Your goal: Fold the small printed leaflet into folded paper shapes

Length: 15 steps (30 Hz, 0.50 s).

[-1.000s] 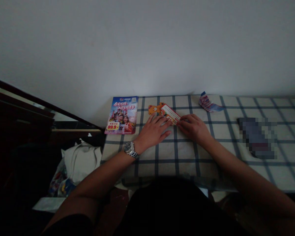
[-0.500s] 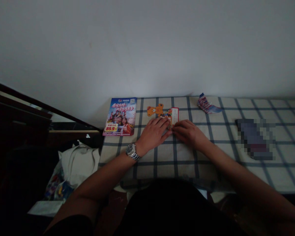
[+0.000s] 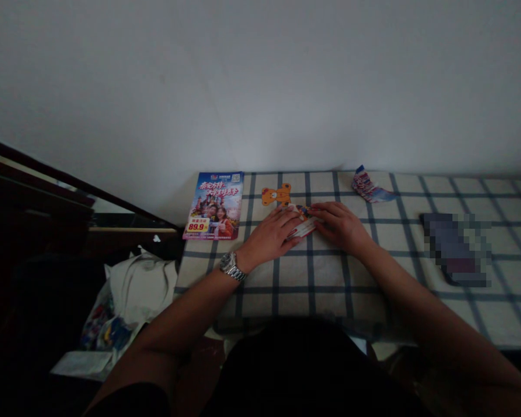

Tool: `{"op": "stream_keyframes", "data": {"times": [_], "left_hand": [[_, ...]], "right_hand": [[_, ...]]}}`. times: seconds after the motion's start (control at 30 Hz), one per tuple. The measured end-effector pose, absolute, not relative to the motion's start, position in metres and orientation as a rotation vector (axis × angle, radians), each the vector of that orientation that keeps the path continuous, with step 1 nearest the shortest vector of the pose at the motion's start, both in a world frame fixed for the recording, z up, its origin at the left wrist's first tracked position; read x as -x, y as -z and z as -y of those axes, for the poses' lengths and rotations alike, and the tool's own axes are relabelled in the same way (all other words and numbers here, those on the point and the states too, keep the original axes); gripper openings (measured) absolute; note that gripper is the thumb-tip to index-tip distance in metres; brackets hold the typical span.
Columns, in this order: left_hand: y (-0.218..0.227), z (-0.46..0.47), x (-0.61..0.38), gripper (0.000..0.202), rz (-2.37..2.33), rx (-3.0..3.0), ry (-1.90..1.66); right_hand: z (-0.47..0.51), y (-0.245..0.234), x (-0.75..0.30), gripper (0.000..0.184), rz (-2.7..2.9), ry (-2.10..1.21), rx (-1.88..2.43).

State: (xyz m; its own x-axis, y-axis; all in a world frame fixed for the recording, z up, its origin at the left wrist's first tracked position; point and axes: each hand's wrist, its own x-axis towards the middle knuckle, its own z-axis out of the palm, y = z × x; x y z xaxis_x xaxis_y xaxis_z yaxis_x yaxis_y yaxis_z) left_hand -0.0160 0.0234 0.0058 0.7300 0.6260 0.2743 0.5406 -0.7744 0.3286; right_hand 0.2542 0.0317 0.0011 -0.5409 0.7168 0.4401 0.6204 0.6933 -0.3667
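Note:
A small folded printed paper [image 3: 303,227] with red edges lies on the checked cloth [image 3: 321,272] between my hands. My left hand [image 3: 271,234], a metal watch on its wrist, rests flat with fingers stretched over the paper's left part. My right hand [image 3: 339,225] presses its fingers on the paper's right end. An orange bear-shaped card [image 3: 276,194] lies just beyond my left fingers.
A colourful flyer [image 3: 215,205] lies at the cloth's far left corner. A folded printed piece [image 3: 367,185] sits near the wall at the right. A blurred dark object [image 3: 458,249] lies farther right. White bags [image 3: 134,284] sit on the floor at the left.
The paper was turned from slanting away to upright, and now lies lower and flatter between my hands. Both hands stayed on it, shifting slightly.

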Motion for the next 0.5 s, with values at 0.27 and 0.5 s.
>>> {"op": "stream_keyframes", "data": {"times": [0.27,0.5], "left_hand": [[-0.0073,-0.0227,0.0188,0.040,-1.020,-2.725,-0.546],[-0.0059,-0.0233,0.0255,0.038,-1.062,-2.728,-0.539]], "right_hand": [[-0.0305,0.0059,-0.2545,0.025,2.360,-0.257,1.007],[-0.0229,0.0083,-0.2534,0.023,2.372,-0.236,1.015]]}}
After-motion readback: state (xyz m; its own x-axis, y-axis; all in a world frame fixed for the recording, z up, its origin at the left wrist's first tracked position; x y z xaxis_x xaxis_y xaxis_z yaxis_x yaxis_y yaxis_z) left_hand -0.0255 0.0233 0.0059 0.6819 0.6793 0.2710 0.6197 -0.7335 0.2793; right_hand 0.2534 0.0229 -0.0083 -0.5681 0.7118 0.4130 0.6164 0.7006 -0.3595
